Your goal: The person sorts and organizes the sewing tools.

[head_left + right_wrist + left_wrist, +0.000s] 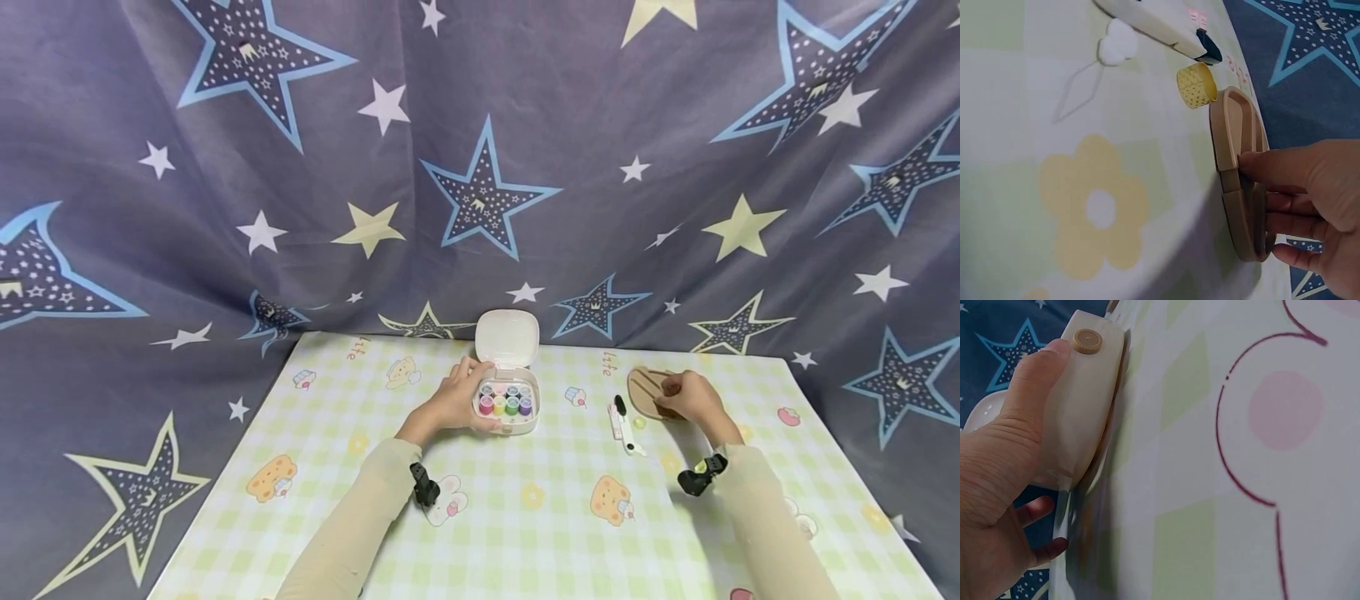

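Observation:
An oval cream sewing kit box (517,429) stands at the middle back of the table, its lid (507,337) raised. Inside sit several thread spools (499,406) in different colours. My left hand (453,398) grips the box's left side, its thumb (1038,381) on the front wall near a tan button-shaped clasp (1087,341). To the right, my right hand (692,398) holds a brown oval divided tray (643,387) that lies on the table. Its thumb (1272,169) is at the divider, the other fingers at the far compartment; their tips are partly hidden.
Left of the tray lie a white-and-pink tool with a black end (619,421), a yellow thimble (1196,86) and a needle threader (1117,44) with a white grip and wire loop. A star-patterned curtain (480,275) hangs behind the checked tabletop (517,533).

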Demonstrator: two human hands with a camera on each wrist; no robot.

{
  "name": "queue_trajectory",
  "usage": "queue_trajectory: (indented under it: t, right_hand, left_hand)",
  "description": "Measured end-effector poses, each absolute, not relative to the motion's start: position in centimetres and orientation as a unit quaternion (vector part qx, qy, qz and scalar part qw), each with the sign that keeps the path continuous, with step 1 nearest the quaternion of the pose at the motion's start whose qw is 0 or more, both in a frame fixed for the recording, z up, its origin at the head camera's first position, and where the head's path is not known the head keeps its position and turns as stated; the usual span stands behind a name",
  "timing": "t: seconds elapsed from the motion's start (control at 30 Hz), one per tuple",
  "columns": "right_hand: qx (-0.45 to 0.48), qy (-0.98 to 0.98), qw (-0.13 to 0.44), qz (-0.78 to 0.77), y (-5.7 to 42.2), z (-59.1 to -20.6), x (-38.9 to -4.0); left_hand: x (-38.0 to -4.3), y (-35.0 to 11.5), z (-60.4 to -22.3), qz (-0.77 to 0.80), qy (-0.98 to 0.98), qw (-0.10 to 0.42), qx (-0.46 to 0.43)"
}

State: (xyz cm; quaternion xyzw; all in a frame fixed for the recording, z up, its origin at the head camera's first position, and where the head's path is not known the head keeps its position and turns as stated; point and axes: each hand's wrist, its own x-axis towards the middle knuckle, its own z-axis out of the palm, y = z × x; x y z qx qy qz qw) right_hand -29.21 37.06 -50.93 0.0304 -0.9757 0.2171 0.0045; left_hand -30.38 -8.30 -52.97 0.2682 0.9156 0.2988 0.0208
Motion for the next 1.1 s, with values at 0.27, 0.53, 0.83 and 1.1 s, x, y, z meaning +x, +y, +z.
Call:
queue_trajectory:
  t: [0.27,0.53,0.83,1.1]
  right_hand:
    - [0.022,-0.973,0.011,0.230,37.0,-51.2,-29.0]
    - [0.019,-0.974,-0.011,0.227,37.4,-51.3,-29.2]
    - [0.004,-0.972,0.004,0.234,37.7,-52.0,-29.3]
    - [0.014,-0.972,0.032,0.233,37.5,-52.1,-29.4]
  left_hand:
    - [-30.5,-8.4,-53.3,0.301,0.916,0.026,0.265]
    - [-30.5,-8.4,-53.2,0.293,0.917,0.027,0.270]
    - [-30.6,-8.3,-52.9,0.286,0.920,0.030,0.267]
    - [-30.6,-8.3,-53.1,0.285,0.920,0.032,0.267]
